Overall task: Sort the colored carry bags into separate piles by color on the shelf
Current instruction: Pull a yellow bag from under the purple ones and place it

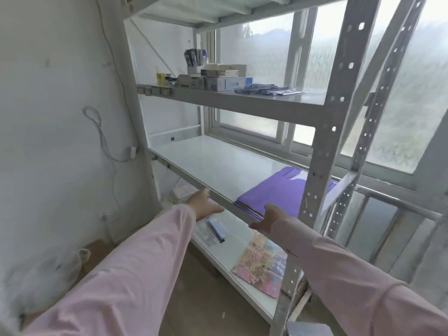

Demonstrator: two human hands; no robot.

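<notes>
Purple carry bags [281, 192] lie in one flat pile at the right end of the middle shelf [218, 163]. Left hand [203, 206] is spread and empty at the shelf's near edge; right hand [266, 220], just before the pile, seems open too, though blurred. A careless pull could slide the pile off the edge.

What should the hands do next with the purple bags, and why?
Probably the right hand should move forward and take hold of the purple bags. It is open at the front edge of the middle shelf, right by that stack, and the left hand is open and empty too. The rest of that shelf is bare, so there is room for piles.
</notes>
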